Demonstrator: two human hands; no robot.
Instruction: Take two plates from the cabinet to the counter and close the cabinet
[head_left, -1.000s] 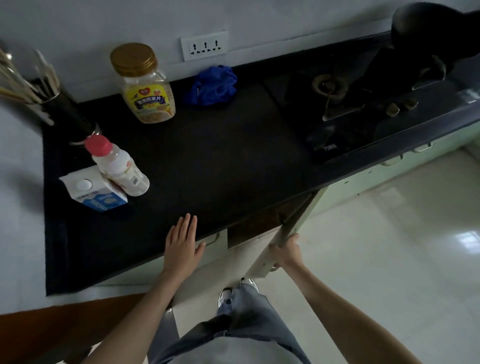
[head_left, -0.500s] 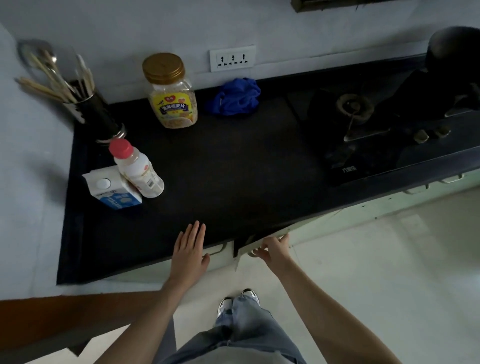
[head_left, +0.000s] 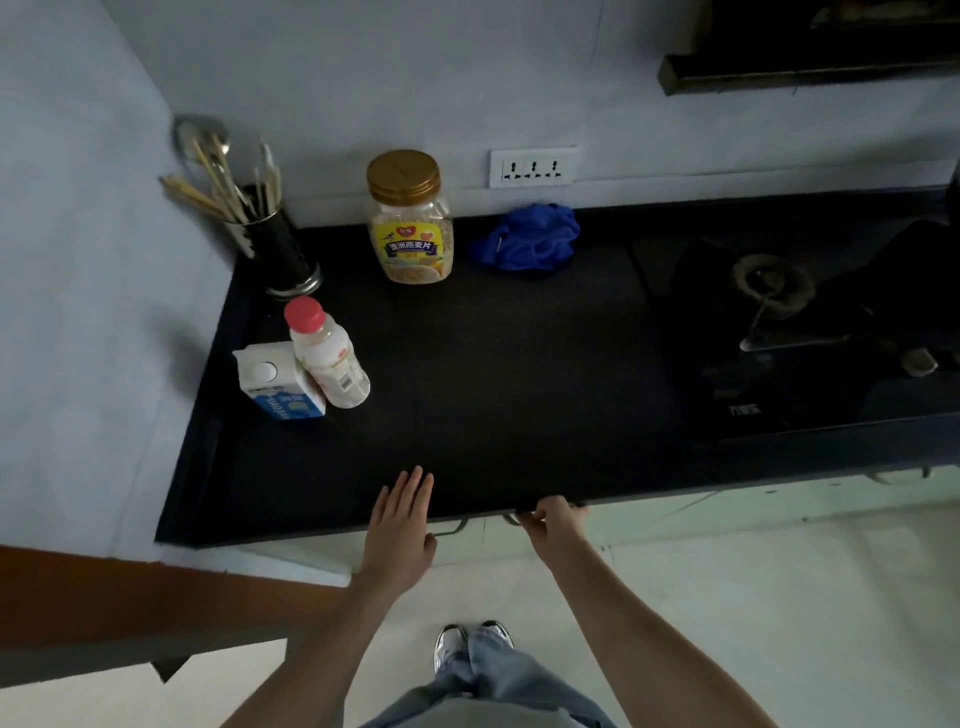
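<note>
Left hand (head_left: 397, 525): released, fingers straight and together, lying flat on the front edge of the black counter (head_left: 519, 374).
Right hand (head_left: 550, 522): fingers curled round the door handle (head_left: 511, 519), tucked right under the counter lip.
Cabinet door (head_left: 649, 512): pale green, directly below the counter edge and to the right of that hand, looks flush with the neighbouring fronts.
On the counter, well back from both hands: oat jar (head_left: 410, 223), blue cloth (head_left: 527, 238), pink-capped bottle (head_left: 327, 353) touching a milk carton (head_left: 275, 379), utensil holder (head_left: 283, 254).
Gas hob (head_left: 779, 312) at far right.
</note>
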